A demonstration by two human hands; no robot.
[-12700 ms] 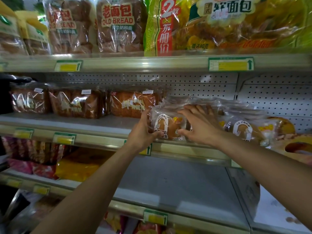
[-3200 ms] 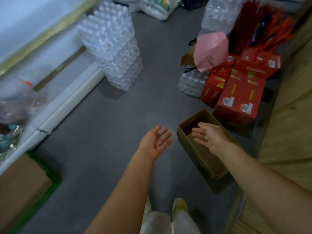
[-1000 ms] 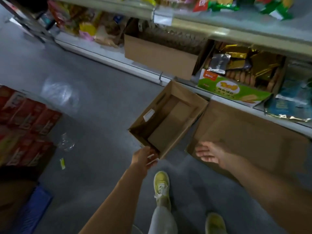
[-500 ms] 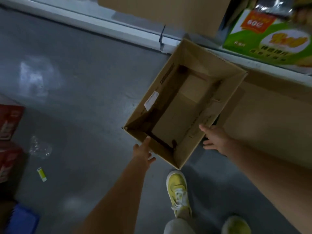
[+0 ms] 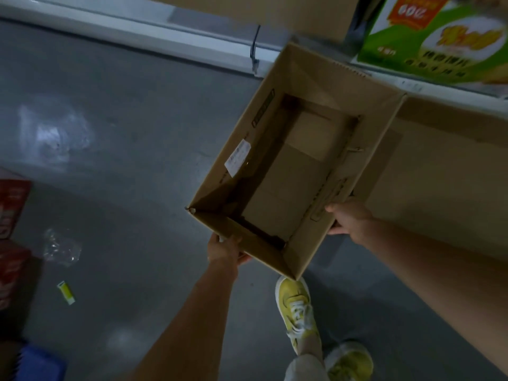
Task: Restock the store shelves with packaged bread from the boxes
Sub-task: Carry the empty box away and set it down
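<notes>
An open brown cardboard box (image 5: 365, 149) fills the middle of the head view, with nothing inside it and a white label on its left inner wall. My left hand (image 5: 224, 250) grips the box's near left wall from outside. My right hand (image 5: 350, 217) holds the box's right wall near its hand-hole. The box sits tilted above the grey floor. No packaged bread is in sight.
A larger closed cardboard box (image 5: 439, 182) lies right of the held one. The white shelf base (image 5: 165, 31) runs along the top, with a green biscuit carton (image 5: 434, 39) on it. Red cartons (image 5: 11, 215), plastic wrap (image 5: 61, 247) and a small yellow scrap (image 5: 66, 291) lie left. My yellow shoes (image 5: 298, 306) stand below.
Both hands went from touching the box's edges to gripping its walls. The box has come closer to the camera.
</notes>
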